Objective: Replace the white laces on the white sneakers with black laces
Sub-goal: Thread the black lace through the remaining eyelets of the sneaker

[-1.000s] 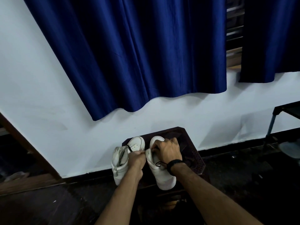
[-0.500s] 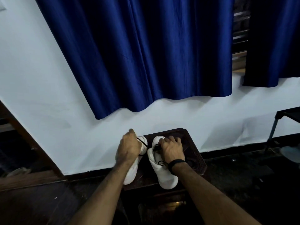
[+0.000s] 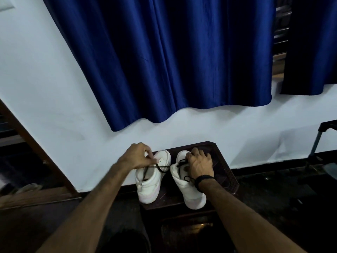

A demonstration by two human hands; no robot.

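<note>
Blue curtain (image 3: 164, 61) fabric fills the upper half of the view, hanging against a pale wall (image 3: 45, 88). Below it, near the floor, a dark stool (image 3: 224, 172) stands against the wall, and on it sit our two white sneakers, side by side with heels toward us.

Our left hand (image 3: 135, 157) hovers over the left sneaker (image 3: 149, 183), fingers curled, pinching a black lace (image 3: 160, 168) between thumb and fingertips. From that pinch the lace runs taut across the gap to the front of the right sneaker (image 3: 187, 189). Our right hand (image 3: 199, 164) is curled over the front of that right shoe, holding it down and gripping the lace where it enters near the eyelets; exactly which eyelet we cannot tell. A dark band (image 3: 202, 179) circles the right wrist, and a small dark loop, lace or band cord, lies on the shoe just beside it.

No white laces are visible, so we judge the threading of black lace to be under way.

We expect the lace to be light, limp and a little slippery, so it is best taken near its stiff tip and fed through. The sneakers look light and firm enough to slide on the stool, so one hand should steady the shoe at its upper while the other pulls.
</note>
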